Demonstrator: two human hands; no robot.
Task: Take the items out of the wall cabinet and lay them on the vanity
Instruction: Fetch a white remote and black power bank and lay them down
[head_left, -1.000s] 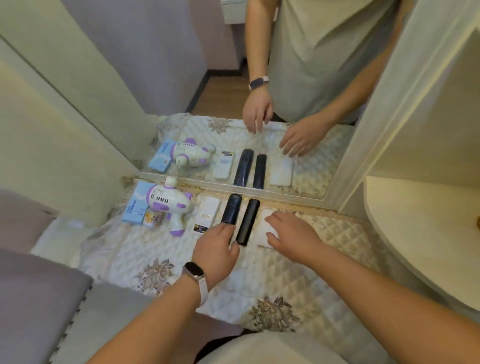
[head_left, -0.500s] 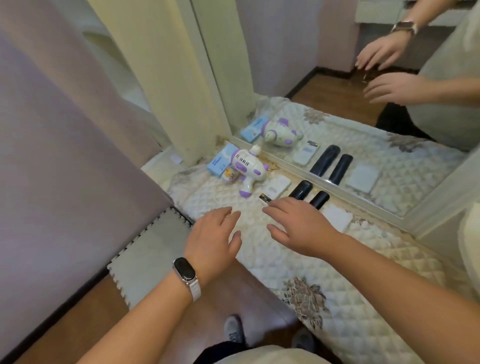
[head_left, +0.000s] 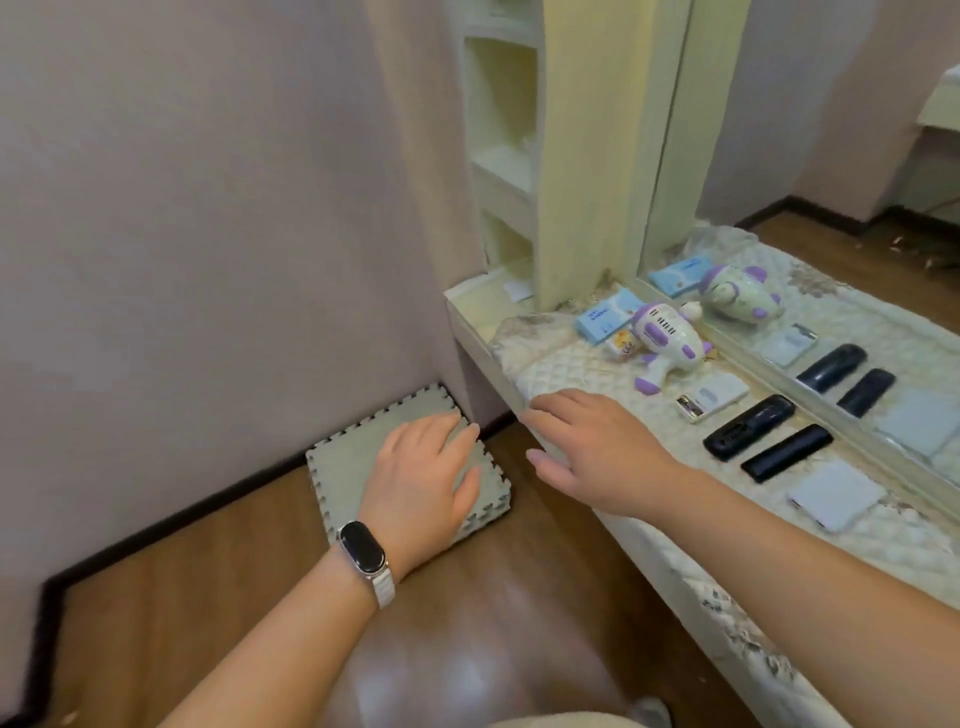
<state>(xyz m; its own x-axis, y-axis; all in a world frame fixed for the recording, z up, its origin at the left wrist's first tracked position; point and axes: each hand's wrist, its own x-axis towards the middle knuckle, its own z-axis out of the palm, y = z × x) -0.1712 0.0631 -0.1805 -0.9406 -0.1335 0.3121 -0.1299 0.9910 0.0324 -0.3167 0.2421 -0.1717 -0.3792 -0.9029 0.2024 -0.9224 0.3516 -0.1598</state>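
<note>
On the quilted vanity (head_left: 582, 358) lie a blue box (head_left: 608, 316), a purple-and-white toy gun (head_left: 670, 340), a small white device (head_left: 714, 397), two black remotes (head_left: 748, 426) (head_left: 787, 452) and a white flat pad (head_left: 836, 496), all in a row by the mirror. My left hand (head_left: 426, 483) hangs open over the floor, left of the vanity, holding nothing. My right hand (head_left: 592, 447) is open at the vanity's front edge, fingers spread, with nothing in it. Cream shelves (head_left: 501, 171) stand at the vanity's left end.
A stack of grey foam mats (head_left: 353, 457) sits on the wooden floor against the wall, under my left hand. A small white card (head_left: 517, 290) lies on the lowest shelf. The mirror (head_left: 831, 182) runs along the vanity's back.
My view has swung left, away from the mirror toward the wall and shelves. Both hands have left the remotes and pad and moved left, empty.
</note>
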